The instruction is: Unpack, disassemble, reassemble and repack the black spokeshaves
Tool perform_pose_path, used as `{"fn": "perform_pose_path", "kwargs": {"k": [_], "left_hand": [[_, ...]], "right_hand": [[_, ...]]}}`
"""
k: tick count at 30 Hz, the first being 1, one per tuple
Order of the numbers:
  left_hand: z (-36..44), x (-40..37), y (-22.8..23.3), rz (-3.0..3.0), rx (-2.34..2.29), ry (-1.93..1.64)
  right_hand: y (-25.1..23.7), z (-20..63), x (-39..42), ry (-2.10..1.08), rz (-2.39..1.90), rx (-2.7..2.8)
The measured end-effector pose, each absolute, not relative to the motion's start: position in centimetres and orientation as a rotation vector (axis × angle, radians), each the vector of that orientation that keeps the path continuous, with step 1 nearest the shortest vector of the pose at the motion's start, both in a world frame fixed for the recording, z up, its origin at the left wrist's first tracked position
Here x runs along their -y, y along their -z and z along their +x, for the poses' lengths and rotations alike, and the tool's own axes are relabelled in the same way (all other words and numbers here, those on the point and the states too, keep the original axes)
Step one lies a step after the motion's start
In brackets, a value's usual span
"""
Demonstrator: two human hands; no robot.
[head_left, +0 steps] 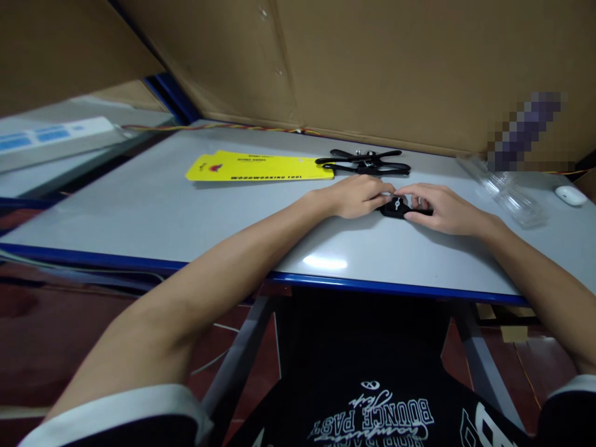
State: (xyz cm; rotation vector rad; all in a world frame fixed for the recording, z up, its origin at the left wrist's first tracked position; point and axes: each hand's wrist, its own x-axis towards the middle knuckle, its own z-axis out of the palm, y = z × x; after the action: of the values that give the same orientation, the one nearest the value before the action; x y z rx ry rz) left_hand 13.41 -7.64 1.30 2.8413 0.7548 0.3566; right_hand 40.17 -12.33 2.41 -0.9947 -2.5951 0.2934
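Note:
A black spokeshave (393, 211) with a silver screw in its middle lies low over the table between my two hands. My left hand (362, 196) is closed on its left side, with the fingers covering that handle. From the right, my right hand (449, 210) grips it with the thumb along the near edge and the fingers bent over the top. More black spokeshaves (365, 162) lie overlapped just beyond my left hand. Their handles touch the right end of several yellow cards (261, 167) printed "WOODWORKING TOOL".
Clear plastic packaging (512, 198) lies on the grey table (223, 230) at the right, near a white rounded object (570, 195). A brown board (395, 68) stands along the back, with thin wires at its foot. A blue edge (354, 284) borders the table's front.

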Motion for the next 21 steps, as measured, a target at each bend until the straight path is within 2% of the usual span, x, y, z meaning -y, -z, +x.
{"fn": "perform_pose_path", "kwargs": {"k": [15,21], "left_hand": [[13.51,8.06,-1.8,2.841,-0.797,-0.26],[13.36,7.55,-1.17,2.86,-0.787,-0.344]], "right_hand": [[-3.02,39.87,12.7,-0.311,-1.029,2.656],[-3.12,40.05,12.81,-0.289,-1.01,2.655]]}}
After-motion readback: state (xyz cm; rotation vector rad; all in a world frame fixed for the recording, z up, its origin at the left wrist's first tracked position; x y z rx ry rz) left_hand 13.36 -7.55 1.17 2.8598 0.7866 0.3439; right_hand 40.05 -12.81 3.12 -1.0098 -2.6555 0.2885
